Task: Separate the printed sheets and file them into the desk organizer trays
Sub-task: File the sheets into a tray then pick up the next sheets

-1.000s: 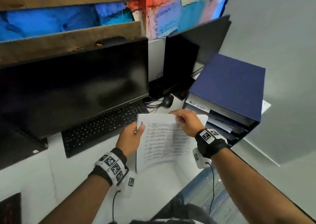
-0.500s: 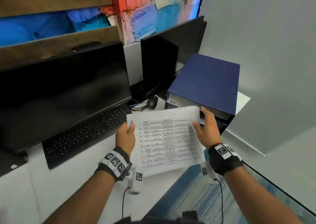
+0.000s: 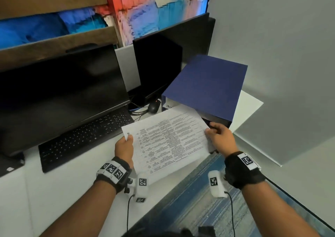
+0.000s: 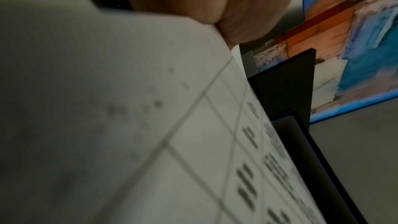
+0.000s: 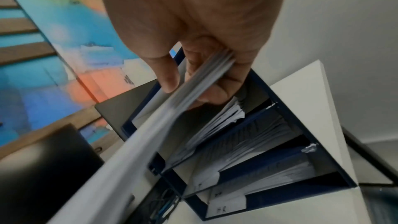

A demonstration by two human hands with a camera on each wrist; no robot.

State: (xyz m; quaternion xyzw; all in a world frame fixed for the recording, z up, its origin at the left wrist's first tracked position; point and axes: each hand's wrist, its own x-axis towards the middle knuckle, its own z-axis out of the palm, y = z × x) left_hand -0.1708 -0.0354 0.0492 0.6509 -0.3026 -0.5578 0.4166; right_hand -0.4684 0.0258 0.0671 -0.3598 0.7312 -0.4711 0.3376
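Holding the printed sheets pinched at opposite edges, the left hand and right hand should be keeping them level while feeding them squarely into the organizer tray.

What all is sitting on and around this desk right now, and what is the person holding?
printed sheets: a thin stack, white with a printed table, held in the air in front of the organizer
desk organizer: one, dark blue, on the desk's right end; its trays already hold papers
monitors: two, black, screens dark, at the back of the desk
keyboard: one, black, before the left monitor
mouse: one, black, between the right monitor and the organizer
desk: one, white
painting: one, blue, red and white, on the wall behind
left hand: grip on the sheets' left edge
right hand: grip on the sheets' right edge
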